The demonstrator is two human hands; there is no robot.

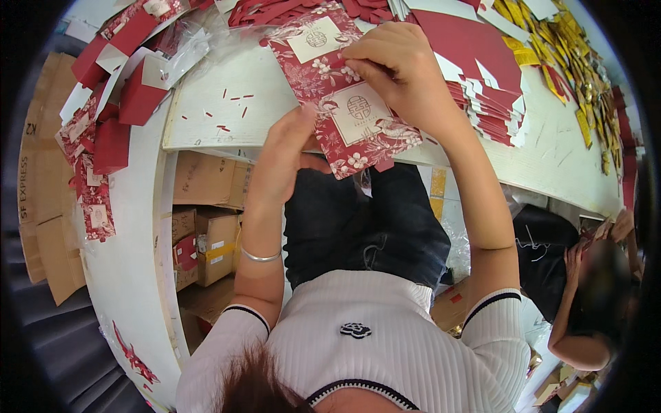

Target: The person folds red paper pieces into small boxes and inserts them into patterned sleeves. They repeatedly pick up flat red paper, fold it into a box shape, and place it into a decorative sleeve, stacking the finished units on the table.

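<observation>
A red printed cardboard blank (357,113) with white flowers, birds and two cream panels hangs tilted over the table's front edge. My left hand (282,151) grips its left edge, thumb on the printed face and the other fingers behind it. At the upper right edge, my right hand (403,69) pinches the card between curled fingers and thumb, partly covering it. A small red flap (384,165) shows at the blank's lower edge.
A stack of flat red and white card blanks (490,103) lies right, beside a heap of gold-yellow strips (575,62). Folded red boxes (141,89) crowd the left. Red scraps (224,127) dot the white tabletop (206,82). Cartons (219,241) sit below; another person's arm (568,303) shows right.
</observation>
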